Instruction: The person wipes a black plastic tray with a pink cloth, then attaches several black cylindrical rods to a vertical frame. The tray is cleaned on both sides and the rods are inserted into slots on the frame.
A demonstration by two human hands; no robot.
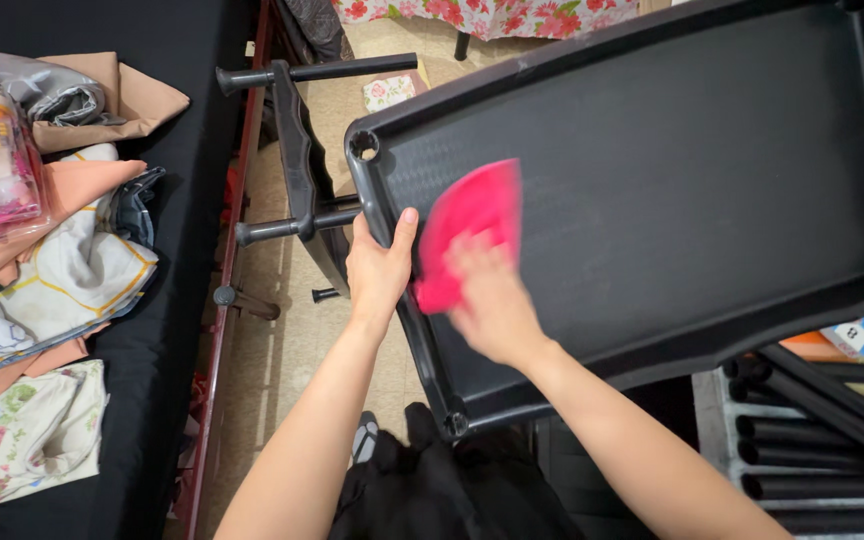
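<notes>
The left hand (380, 268) is clamped on the rim of a large black plastic tray (672, 180), thumb up along the edge near a corner socket. The tray is tilted, its inside facing the camera, above the person's lap. The right hand (490, 300) (blurred) presses a pink cloth (472, 220) flat against the tray's textured floor, just beside the left hand. Behind the tray stands another black shelf piece with poles (302, 150). Folded fabrics (62, 260) lie on the black bed at left, and black tubes (822, 430) lie at lower right.
</notes>
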